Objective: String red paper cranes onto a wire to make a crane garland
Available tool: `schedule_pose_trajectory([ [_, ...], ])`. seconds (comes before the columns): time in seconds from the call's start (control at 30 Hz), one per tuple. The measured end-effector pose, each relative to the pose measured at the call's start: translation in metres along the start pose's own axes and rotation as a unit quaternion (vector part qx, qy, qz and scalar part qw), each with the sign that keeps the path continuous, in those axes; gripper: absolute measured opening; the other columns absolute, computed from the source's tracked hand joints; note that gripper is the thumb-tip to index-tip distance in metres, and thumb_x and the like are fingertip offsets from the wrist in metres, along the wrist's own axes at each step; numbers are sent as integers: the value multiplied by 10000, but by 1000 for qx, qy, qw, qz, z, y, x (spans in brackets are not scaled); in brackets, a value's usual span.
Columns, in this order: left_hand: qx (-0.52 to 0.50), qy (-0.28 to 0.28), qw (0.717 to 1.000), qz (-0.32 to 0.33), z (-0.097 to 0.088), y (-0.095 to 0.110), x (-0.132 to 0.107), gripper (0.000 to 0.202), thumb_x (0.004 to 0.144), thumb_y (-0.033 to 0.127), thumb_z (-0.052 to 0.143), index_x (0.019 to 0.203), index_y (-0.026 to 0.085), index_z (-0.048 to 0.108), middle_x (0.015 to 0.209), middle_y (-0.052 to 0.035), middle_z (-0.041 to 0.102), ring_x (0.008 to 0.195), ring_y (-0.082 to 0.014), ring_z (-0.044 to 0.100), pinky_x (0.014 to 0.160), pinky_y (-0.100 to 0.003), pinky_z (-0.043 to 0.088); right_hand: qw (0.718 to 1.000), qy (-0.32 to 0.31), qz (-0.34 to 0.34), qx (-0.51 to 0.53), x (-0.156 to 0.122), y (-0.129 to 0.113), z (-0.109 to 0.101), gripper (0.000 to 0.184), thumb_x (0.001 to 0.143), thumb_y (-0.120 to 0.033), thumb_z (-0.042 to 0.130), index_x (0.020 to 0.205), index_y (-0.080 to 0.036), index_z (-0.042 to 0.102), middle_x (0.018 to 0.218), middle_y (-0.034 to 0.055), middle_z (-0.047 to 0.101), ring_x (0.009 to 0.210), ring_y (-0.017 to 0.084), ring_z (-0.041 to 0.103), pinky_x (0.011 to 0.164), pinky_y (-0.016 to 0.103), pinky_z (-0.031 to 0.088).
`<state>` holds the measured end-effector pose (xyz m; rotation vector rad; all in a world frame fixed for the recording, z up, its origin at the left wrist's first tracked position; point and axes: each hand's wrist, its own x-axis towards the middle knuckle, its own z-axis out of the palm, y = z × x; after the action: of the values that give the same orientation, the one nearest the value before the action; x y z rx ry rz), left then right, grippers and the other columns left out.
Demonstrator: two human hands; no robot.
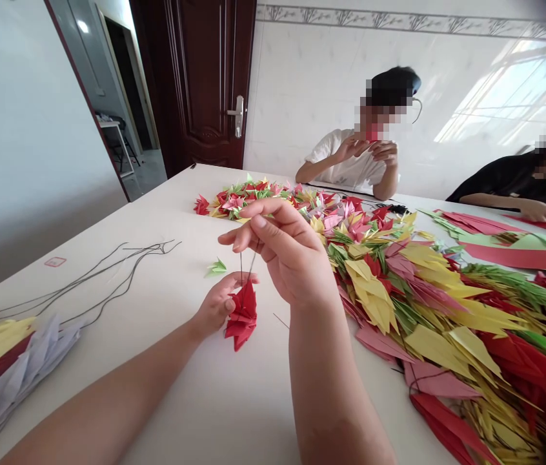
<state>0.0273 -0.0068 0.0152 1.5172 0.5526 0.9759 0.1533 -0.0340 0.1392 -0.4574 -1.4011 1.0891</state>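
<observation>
My left hand (219, 303) pinches a red folded paper piece (242, 315) just above the white table (195, 387). A thin dark wire (248, 266) rises from the red piece up to my right hand (286, 252), whose fingers are closed on the wire's upper part. Right of my hands spreads a big heap of folded paper pieces (399, 284) in red, yellow, pink and green. One small green folded piece (217, 266) lies alone on the table beyond my left hand.
Several loose dark wires (108, 274) lie on the left. A strung chain of white, red and yellow pieces (6, 368) sits at the left edge. Across the table, one person (360, 155) holds red paper and another (519, 184) handles red and green paper sheets (505, 242). Behind stands a dark door (205, 84).
</observation>
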Motion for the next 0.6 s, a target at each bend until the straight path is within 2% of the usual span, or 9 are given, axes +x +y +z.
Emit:
schedule_pose_trajectory([
  [0.1,-16,-9,1000,-7,6,7,-3,623,656,686,514,1009,174,547,940,-97,614,793,-222,578,685,-362,466,1000,-6,5,9,0,0,2,126,827,-317,506,859,-217,574,601,-47,590,726,125,647,855,384,497],
  [0.17,-1,-18,999,-27,10,12,-4,582,663,658,538,961,159,568,860,-83,627,728,-199,581,653,-343,470,1000,-7,-5,18,0,-1,2,110,827,-305,506,849,-222,574,602,-47,588,720,126,649,846,382,502],
  [0.33,10,-18,999,-42,20,23,-5,515,701,615,535,920,149,564,909,-99,617,730,-198,589,643,-358,487,996,62,-69,-4,0,-6,1,99,830,-321,496,847,-246,557,579,-53,564,687,132,646,791,375,529],
  [0.43,19,-3,1000,-1,24,28,-7,383,706,528,593,808,167,513,846,-76,592,722,-183,573,633,-349,487,989,100,-111,-18,0,-10,0,94,833,-328,485,852,-259,546,541,-57,538,633,132,633,770,375,539],
  [0.5,20,2,999,25,27,30,-9,375,695,515,610,777,185,452,800,-50,567,686,-164,561,615,-339,482,987,101,-127,-16,-2,-11,0,89,835,-326,478,850,-264,540,530,-59,525,606,132,624,753,376,544],
  [0.6,26,10,999,27,30,27,-12,386,720,537,571,842,209,410,817,-30,551,675,-149,557,608,-326,471,987,90,-136,-5,-3,-13,2,73,840,-305,471,849,-272,535,531,-63,511,579,123,612,731,368,546],
])
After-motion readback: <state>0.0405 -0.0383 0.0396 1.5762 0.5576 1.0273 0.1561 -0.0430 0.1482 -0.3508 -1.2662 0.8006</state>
